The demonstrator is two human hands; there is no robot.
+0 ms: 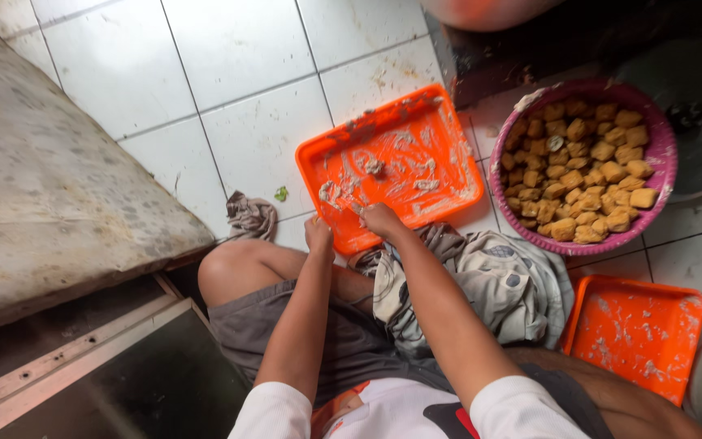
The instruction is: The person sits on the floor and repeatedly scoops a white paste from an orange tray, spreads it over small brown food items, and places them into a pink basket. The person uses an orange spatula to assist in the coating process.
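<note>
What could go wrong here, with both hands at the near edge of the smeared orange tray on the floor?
1. The orange tray rests on smooth white floor tiles; pushed by the left hand and right hand, it may slide away.
2. The purple basket is heaped with fried tofu pieces beside the right arm; a bump might spill them.
3. Paste may smear the cloth on the lap.

An orange tray (416,134) streaked with pale paste lies on white floor tiles (229,49), beside a purple basket (661,154) of golden-brown fried cubes (582,171), a second orange tray (639,333), a grey rag (250,216), grey shorts (245,329) and a grey-and-cream patterned cloth (497,289).
</note>
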